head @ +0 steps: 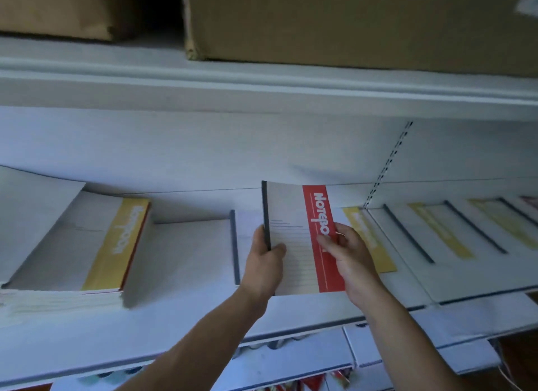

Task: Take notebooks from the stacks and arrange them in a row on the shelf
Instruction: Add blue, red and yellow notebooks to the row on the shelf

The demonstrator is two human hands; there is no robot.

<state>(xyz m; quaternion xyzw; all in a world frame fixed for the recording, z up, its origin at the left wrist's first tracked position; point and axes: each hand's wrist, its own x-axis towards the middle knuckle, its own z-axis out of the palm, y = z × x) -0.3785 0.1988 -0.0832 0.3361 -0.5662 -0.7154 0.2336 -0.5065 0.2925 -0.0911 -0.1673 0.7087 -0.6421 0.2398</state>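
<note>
- Far left on the shelf (174, 329), the tall stack (58, 297) sits with a yellow-band cover (87, 245) on top. That's my supply, parked well clear of the row.
- Just right of it there's a flat pale surface ending in a dark spine (234, 245). It runs under my hands, so I can't tell where it stops.
- My left hand (263, 262) has the spine edge of the red-band notebook (291, 230), thumb on the front cover and fingers curled round behind. This is my steering side.
- The notebook is in the air over the middle of the shelf, between stack and row. Its near edge is low and its far edge tips up towards the back wall. It is not laid down yet.
- My right hand (349, 253) pinches the red-band side, fingertips on the front over the lettering. Holding both edges stops a thin cover sagging and lets me square it before it lands.
- Just beside that hand, a yellow-band notebook (369, 239) lies flat. It looks like the left end of the row (454, 233), where overlapping covers step off to the right, dark spines and yellow bands showing.
- My read is that this is the placing step, with the row partly built. This one wants to go down at the row's left end, lapped like its neighbours and with its spine parallel to theirs.
- Up top, cardboard boxes (349, 20) sit on the higher shelf, out of my way.
</note>
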